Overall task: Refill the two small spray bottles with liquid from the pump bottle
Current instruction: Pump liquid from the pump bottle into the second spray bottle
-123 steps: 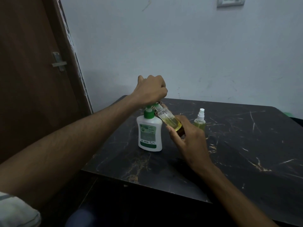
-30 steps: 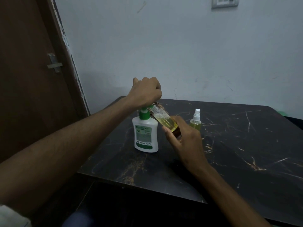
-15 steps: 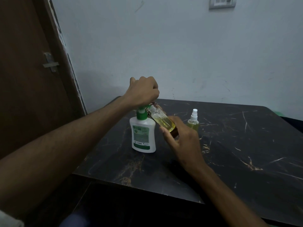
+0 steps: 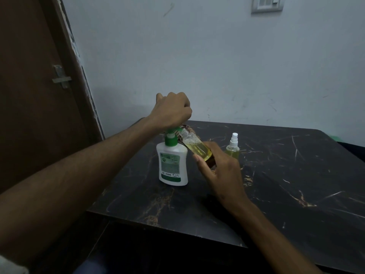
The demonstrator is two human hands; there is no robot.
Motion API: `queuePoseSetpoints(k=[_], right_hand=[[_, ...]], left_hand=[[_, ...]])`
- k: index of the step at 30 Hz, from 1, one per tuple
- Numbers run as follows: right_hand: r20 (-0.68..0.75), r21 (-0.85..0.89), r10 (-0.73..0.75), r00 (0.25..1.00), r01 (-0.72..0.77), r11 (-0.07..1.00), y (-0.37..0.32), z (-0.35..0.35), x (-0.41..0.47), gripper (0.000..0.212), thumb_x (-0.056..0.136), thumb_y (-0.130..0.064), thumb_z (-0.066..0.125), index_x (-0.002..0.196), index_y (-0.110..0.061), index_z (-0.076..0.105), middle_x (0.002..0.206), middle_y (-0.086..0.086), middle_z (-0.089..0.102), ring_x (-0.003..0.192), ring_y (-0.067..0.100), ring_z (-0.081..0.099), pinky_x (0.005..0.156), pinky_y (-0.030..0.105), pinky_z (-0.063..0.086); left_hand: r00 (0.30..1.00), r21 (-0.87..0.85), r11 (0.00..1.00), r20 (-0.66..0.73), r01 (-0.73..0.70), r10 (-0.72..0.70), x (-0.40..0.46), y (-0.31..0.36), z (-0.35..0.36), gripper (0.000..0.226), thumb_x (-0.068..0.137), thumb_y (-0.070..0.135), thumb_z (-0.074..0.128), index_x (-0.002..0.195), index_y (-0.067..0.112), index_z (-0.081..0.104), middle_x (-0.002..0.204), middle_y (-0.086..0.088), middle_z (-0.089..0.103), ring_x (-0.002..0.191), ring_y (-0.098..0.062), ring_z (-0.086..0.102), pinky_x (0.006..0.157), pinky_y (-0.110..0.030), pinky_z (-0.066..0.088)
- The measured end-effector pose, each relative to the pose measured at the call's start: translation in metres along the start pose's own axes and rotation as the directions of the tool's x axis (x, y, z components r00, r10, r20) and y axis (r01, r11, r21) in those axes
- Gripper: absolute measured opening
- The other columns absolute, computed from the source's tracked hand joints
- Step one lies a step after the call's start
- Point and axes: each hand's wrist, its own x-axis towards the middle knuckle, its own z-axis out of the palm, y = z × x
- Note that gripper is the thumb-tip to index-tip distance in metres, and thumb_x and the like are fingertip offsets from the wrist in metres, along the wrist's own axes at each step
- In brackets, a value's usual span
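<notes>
Left hand (image 4: 173, 110) presses pump bottle (image 4: 172, 165); right hand (image 4: 221, 171) tilts spray bottle (image 4: 195, 146) (uncapped).

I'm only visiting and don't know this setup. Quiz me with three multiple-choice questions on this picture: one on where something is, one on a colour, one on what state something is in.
1. Where is the capped spray bottle standing?
A. On the table, right of the held bottle
B. On the floor
C. On top of the pump bottle

2. What colour is the pump bottle's pump top?
A. Red
B. Green
C. Black

3. How is the bottle in the right hand?
A. Upright with its sprayer on
B. Lying flat on the table
C. Tilted, open neck at the pump spout

Answers:
1 A: it stands on the dark table, apart from both hands.
2 B: green shows just below the left hand on the pump.
3 C: the open spray bottle leans toward the spout, partly filled with yellow liquid.
</notes>
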Motion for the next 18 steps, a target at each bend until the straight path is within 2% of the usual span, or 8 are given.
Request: queuePoseSetpoints(k=[7, 11, 14, 18], right_hand=[[-0.002, 0.008, -0.01, 1.0, 0.01, 1.0, -0.0011, -0.0008, 0.0008, 0.034, 0.102, -0.049, 0.052, 0.124, -0.024, 0.061, 0.096, -0.016, 0.065, 0.081, -0.003, 0.062, 0.069, 0.019, 0.051], [-0.01, 0.003, -0.01, 1.0, 0.01, 1.0, -0.0005, -0.002, 0.0002, 0.033, 0.102, -0.046, 0.055, 0.125, -0.023, 0.061, 0.097, -0.016, 0.064, 0.08, 0.001, 0.062, 0.068, 0.017, 0.05], [-0.008, 0.0, -0.009, 1.0, 0.009, 1.0, 0.0001, -0.0023, -0.0001, 0.03, 0.102, -0.043, 0.057, 0.125, -0.024, 0.061, 0.097, -0.016, 0.064, 0.082, -0.002, 0.061, 0.068, 0.014, 0.048], [0.007, -0.006, -0.017, 1.0, 0.017, 1.0, -0.0001, -0.0006, 0.0003, 0.033, 0.103, -0.047, 0.055, 0.127, -0.025, 0.06, 0.098, -0.016, 0.064, 0.083, -0.002, 0.062, 0.069, 0.016, 0.051]], left_hand=[[1.0, 0.001, 1.0, -0.001, -0.008, 0.008, -0.0037, 0.0015, 0.0045, 0.019, 0.085, 0.017, 0.056, 0.08, 0.012, 0.074, 0.086, 0.002, 0.074, 0.085, -0.022, 0.064, 0.094, -0.047, 0.028], [1.0, 0.008, 1.0, -0.018, -0.01, 0.01, -0.0014, 0.0012, 0.0002, 0.025, 0.085, 0.018, 0.054, 0.08, 0.005, 0.074, 0.084, -0.004, 0.074, 0.083, -0.026, 0.064, 0.092, -0.047, 0.028], [1.0, 0.007, 1.0, -0.027, -0.012, 0.012, -0.0003, 0.002, 0.0014, 0.025, 0.084, 0.017, 0.054, 0.081, 0.004, 0.075, 0.083, -0.003, 0.075, 0.084, -0.026, 0.065, 0.091, -0.045, 0.027], [1.0, -0.009, 1.0, -0.008, 0.005, -0.006, -0.0038, 0.0017, 0.0057, 0.023, 0.081, 0.015, 0.055, 0.08, 0.004, 0.076, 0.085, -0.003, 0.077, 0.086, -0.027, 0.067, 0.088, -0.044, 0.025]])
